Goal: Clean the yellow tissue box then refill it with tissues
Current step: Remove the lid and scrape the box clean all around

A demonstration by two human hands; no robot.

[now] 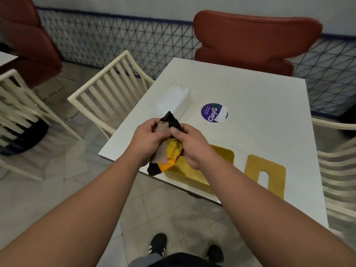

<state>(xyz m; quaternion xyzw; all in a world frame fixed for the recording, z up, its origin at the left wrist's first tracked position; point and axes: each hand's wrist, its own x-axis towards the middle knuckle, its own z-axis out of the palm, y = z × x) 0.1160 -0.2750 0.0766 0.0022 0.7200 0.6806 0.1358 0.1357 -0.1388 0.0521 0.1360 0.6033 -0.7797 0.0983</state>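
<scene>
Here both the left hand (149, 140) and right hand (189, 145) clutch a bunched cloth (169, 149) above the open yellow tissue box (194, 174), which lies at the worktop's (250, 105) near edge, its long axis running away rightward.

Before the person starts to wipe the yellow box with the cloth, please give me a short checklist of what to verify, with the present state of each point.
1. Cloth held: ok, both the left hand and the right hand grip it above the table edge.
2. Yellow box open: ok, it stands open without its lid.
3. Lid out of the way: ok, it lies flat on the table, right of the box.
4. Tissue stack ready: ok, it lies apart, farther back.
5. Box stable: not ok, it sits at the near table edge.
6. Inside of the box is dirty: cannot tell.
</scene>
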